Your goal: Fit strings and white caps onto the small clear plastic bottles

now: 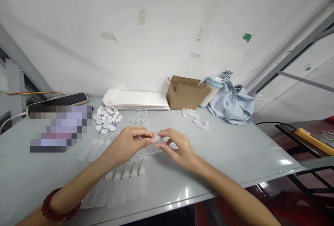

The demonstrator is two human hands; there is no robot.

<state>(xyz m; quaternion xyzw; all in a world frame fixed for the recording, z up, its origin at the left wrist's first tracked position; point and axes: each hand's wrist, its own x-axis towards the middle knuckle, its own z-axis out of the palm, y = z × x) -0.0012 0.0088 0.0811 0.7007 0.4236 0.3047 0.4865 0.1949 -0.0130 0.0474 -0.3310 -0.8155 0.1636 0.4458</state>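
Note:
My two hands meet over the middle of the table. My right hand [179,146] pinches a small translucent plastic tube [157,138], its round open end toward my left fingers. My left hand [134,141] is closed at that end, with a thin white strip [148,126] rising by its fingertips. Below lies a row of translucent tubes [126,187] with white caps and thin curved tails. More such tubes [94,151] lie to the left, and others are partly hidden behind my hands. Loose thin white strips [139,117] lie just beyond.
Small white caps [106,118] are heaped at the left, near a phone [57,104] and a blurred-out item [62,128]. Stacked white sheets [141,100], a cardboard box [185,95], a cup [210,92] and a blue cloth bag [232,104] line the wall. Several clear pieces [198,121] lie right.

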